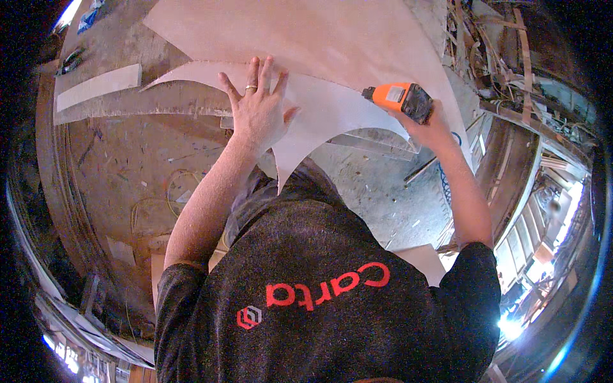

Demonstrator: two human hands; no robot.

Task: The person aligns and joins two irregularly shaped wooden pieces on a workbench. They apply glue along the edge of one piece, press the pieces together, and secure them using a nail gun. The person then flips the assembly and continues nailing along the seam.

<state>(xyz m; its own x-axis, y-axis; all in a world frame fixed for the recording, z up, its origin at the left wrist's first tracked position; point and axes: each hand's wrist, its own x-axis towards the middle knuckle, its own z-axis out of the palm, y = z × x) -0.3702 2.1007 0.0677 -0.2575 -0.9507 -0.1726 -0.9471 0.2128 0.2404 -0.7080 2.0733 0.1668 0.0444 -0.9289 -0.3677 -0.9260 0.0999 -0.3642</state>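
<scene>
left hand (258, 108) flat on plywood sheet (332, 45), right hand (429, 124) gripping orange power tool (401, 97)

A pale, thin plywood sheet (332, 45) with long curved cuts that leave pointed, horn-like tips lies flat across the workbench, pressed down by a flat, spread palm, while an orange-and-black handheld power tool (401, 99) is held at its right-hand cut edge, nose pointing left.

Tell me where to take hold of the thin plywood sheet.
Grip the plywood sheet at its free curved near edge, coming from below, between the left hand pressing flat on it and the right hand holding the orange power tool.
</scene>
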